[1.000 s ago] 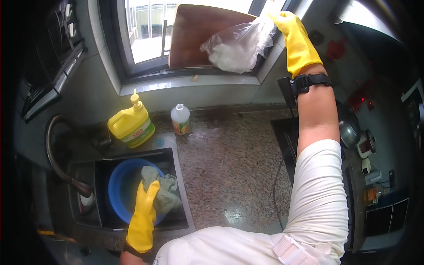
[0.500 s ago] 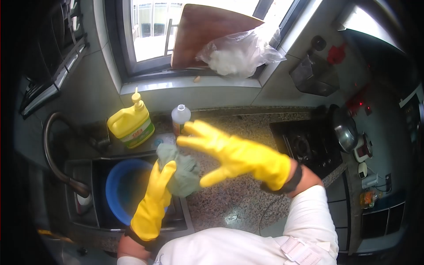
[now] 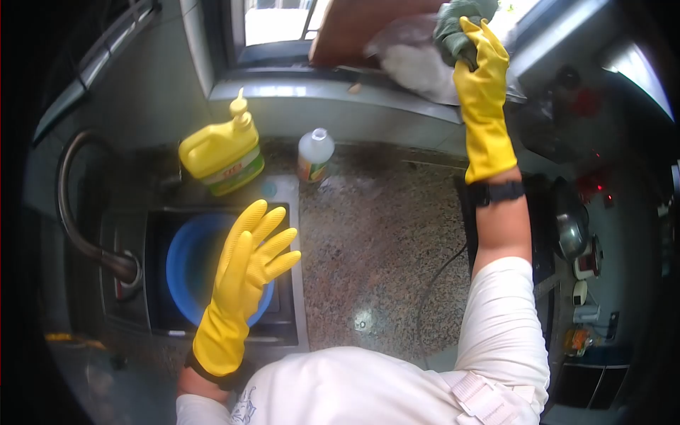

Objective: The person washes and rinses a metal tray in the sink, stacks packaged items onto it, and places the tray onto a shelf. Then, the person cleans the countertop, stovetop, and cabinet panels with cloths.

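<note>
A grey-green cloth (image 3: 453,34) is bunched in my right hand (image 3: 486,85), which wears a yellow rubber glove and is raised at the window's right side. The cloth overlaps a clear plastic bag (image 3: 414,60) with something white in it; whether they touch I cannot tell. My left hand (image 3: 248,262), in a matching glove, is open with fingers spread. It hovers over the right part of a blue basin (image 3: 185,283), holding nothing. The basin sits in the dark sink (image 3: 283,322).
Behind the sink stands a yellow pump jug (image 3: 223,157), with a pale bottle (image 3: 315,152) to its right. A curved faucet (image 3: 67,191) rises at left. Speckled countertop (image 3: 375,255) stretches rightward, crossed by a thin cable (image 3: 432,283). A kettle (image 3: 570,223) stands far right.
The cloth has gone from my left hand to my right. My right arm has swung up toward the window, and my left hand has opened. The camera view has shifted.
</note>
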The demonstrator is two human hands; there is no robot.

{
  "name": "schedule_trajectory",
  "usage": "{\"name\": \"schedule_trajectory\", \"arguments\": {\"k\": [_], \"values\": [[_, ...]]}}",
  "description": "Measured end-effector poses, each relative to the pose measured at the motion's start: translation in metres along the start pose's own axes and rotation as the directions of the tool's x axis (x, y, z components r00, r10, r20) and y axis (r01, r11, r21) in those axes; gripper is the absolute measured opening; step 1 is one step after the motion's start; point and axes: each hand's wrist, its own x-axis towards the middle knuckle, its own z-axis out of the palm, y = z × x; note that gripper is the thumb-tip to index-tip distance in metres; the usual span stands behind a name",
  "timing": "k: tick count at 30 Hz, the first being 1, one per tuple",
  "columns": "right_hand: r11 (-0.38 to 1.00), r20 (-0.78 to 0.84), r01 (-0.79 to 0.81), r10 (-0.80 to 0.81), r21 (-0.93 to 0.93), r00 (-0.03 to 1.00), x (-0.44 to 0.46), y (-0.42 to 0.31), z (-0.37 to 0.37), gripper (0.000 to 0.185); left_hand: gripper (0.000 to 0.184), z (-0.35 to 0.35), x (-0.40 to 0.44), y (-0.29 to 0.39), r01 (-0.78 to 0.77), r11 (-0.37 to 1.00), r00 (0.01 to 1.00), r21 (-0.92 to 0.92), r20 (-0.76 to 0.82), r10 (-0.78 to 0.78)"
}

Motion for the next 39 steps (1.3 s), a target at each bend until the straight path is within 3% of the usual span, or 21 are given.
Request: {"name": "schedule_trajectory", "arguments": {"k": [3,4,5,7,10,11,13,15,17,18,20,21,22,24,26,27,29,31,32,37,39], "values": [[0.935,0.389,0.029,0.119,-0.354,0.913,-0.066,0.04,0.063,0.053,0.055,-0.026,-0.024,-0.012,0.074,0.997,0.991,-0.009,-0.115,-0.075],[0.916,0.577,-0.185,0.371,-0.356,0.727,-0.078,0.046,0.072,0.061,0.054,-0.033,-0.03,-0.014,0.1,0.995,0.984,-0.004,-0.145,-0.1],[0.833,0.715,-0.368,0.546,-0.413,0.436,-0.084,0.048,0.078,0.069,0.054,-0.04,-0.035,-0.014,0.127,0.992,0.979,0.003,-0.164,-0.125],[0.858,0.638,-0.356,0.513,-0.369,0.575,-0.085,0.047,0.085,0.067,0.053,-0.052,-0.042,-0.013,0.118,0.993,0.971,0.014,-0.21,-0.113],[0.75,0.927,-0.657,0.297,-0.077,0.23,-0.057,0.087,0.086,0.059,0.053,-0.056,-0.054,-0.007,0.125,0.991,0.958,0.055,-0.265,-0.106],[0.828,0.923,-0.53,0.33,-0.184,0.195,-0.044,0.093,0.088,0.055,0.053,-0.056,-0.055,-0.004,0.123,0.991,0.958,0.061,-0.269,-0.102],[0.862,0.929,-0.451,0.334,-0.234,0.157,-0.007,0.075,0.072,0.053,0.047,-0.057,-0.058,-0.004,0.026,0.997,0.956,0.071,-0.292,-0.005],[0.896,0.892,-0.319,0.389,-0.31,0.228,0.022,0.041,0.05,0.053,0.046,-0.069,-0.06,-0.002,-0.06,0.995,0.97,0.084,-0.232,0.078],[0.885,0.748,-0.194,0.462,-0.424,0.477,0.038,0.012,0.03,0.056,0.046,-0.079,-0.062,-0.003,-0.084,0.984,0.952,0.157,-0.28,0.126],[0.883,0.736,-0.212,0.467,-0.418,0.49,0.045,-0.008,0.019,0.059,0.045,-0.085,-0.063,-0.004,-0.112,0.979,0.952,0.169,-0.264,0.155],[0.924,0.687,-0.374,0.322,-0.079,0.651,0.037,-0.055,-0.003,0.059,0.046,-0.083,-0.066,-0.003,-0.099,0.962,0.943,0.255,-0.285,0.173],[0.859,0.73,-0.508,0.307,0.064,0.611,0.022,-0.083,-0.006,0.059,0.047,-0.082,-0.066,-0.002,-0.087,0.936,0.931,0.341,-0.307,0.199],[0.818,0.851,-0.572,0.251,0.069,0.462,0.016,-0.113,-0.014,0.061,0.048,-0.082,-0.064,-0.002,-0.076,0.942,0.919,0.327,-0.344,0.194],[0.826,0.941,-0.563,0.165,0.033,0.296,-0.018,-0.161,-0.01,0.076,0.049,-0.092,-0.061,-0.008,-0.079,0.921,0.924,0.381,-0.32,0.211],[0.861,0.8,-0.485,0.179,0.154,0.573,-0.09,-0.178,0.037,0.074,0.051,-0.1,-0.058,-0.017,-0.101,0.885,0.924,0.454,-0.287,0.253],[0.8,0.749,-0.554,0.217,0.231,0.626,-0.102,-0.187,0.05,0.059,0.051,-0.101,-0.057,-0.019,-0.1,0.885,0.92,0.455,-0.297,0.257],[0.806,0.75,-0.56,0.246,0.194,0.614,-0.103,-0.196,0.066,0.042,0.053,-0.102,-0.054,-0.019,-0.139,0.828,0.942,0.543,-0.186,0.28],[0.691,0.897,-0.715,0.245,0.104,0.368,-0.102,-0.194,0.084,0.036,0.054,-0.099,-0.051,-0.016,-0.128,0.816,0.937,0.564,-0.2,0.286],[0.718,0.87,-0.69,0.28,0.092,0.407,-0.098,-0.2,0.081,0.035,0.055,-0.099,-0.049,-0.015,-0.121,0.804,0.948,0.582,-0.171,0.267],[0.761,0.942,-0.649,0.213,0.005,0.258,-0.087,-0.193,0.092,0.027,0.065,-0.089,-0.026,-0.02,-0.052,0.737,0.978,0.673,-0.114,0.174],[0.752,0.948,-0.659,0.198,0.015,0.248,-0.086,-0.198,0.09,0.025,0.075,-0.079,-0.016,-0.016,0.011,0.613,0.985,0.79,-0.116,0.131]]}}
